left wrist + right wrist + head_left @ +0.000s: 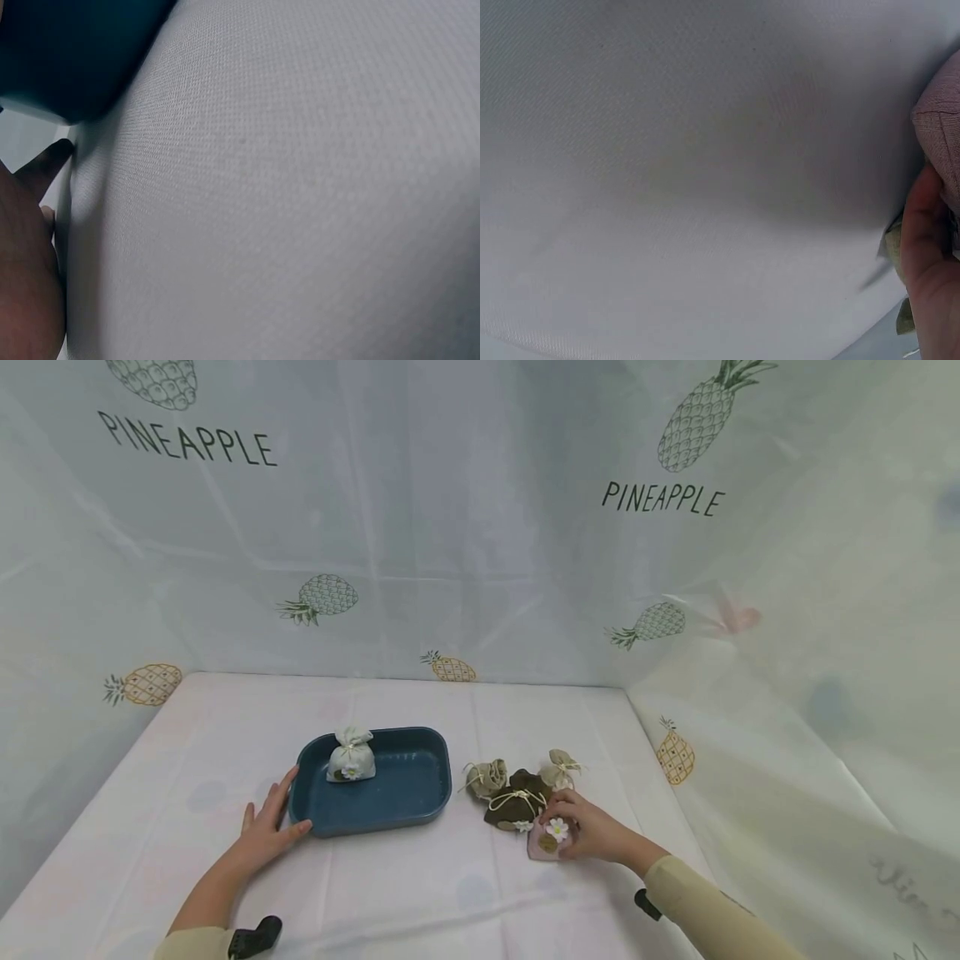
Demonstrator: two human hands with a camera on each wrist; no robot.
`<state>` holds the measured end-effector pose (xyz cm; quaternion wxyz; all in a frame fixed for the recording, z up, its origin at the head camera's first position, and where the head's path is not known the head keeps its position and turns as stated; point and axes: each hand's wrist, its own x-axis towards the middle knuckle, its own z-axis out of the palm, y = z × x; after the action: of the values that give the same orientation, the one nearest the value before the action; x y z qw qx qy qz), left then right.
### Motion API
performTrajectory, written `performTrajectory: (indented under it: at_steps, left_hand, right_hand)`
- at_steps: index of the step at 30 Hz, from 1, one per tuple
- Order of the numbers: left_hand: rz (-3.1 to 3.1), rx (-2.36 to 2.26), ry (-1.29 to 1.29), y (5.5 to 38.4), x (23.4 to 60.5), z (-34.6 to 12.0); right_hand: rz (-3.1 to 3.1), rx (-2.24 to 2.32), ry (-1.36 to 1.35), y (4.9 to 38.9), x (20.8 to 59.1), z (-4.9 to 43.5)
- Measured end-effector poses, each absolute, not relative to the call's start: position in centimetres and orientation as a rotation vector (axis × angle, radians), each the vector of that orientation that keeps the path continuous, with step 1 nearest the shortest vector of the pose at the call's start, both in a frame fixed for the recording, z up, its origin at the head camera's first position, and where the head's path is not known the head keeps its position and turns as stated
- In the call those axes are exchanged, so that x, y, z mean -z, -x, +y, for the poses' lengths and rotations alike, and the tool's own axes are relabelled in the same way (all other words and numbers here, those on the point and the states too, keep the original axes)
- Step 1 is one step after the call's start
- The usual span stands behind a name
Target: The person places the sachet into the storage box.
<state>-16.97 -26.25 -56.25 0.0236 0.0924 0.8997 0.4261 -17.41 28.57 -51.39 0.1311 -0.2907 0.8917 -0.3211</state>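
"PINEAPPLE" (187, 439) 2x on bkgd sheet (465, 518)

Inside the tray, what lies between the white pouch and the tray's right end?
Nothing: in the head view, the blue tray shows bare floor from the white pouch to there.

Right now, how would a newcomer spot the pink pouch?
Start at the dark blue tray and go right to the brown pouch, which has beige pouches close by. The pink pouch is at its near right side, gripped by the right hand. Its colour sets it apart: its neighbours are brown or beige.
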Motion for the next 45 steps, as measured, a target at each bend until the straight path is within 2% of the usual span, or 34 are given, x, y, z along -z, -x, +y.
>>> performTrajectory:
  at_steps: [12, 30, 45]
  left_hand:
    - [2.773, -1.311, -0.289, 17.0, 56.1, -26.2]
    - [2.779, -1.306, -0.275, 16.9, 56.0, -26.5]
    - [2.799, -1.312, -0.29, 16.9, 56.1, -26.4]
  right_hand:
    - [2.622, 0.964, 0.843, 16.8, 51.0, 28.1]
    - [2.473, 1.103, 0.949, 16.7, 48.1, 22.9]
    - [2.474, 1.036, 1.078, 20.4, 45.1, 17.6]
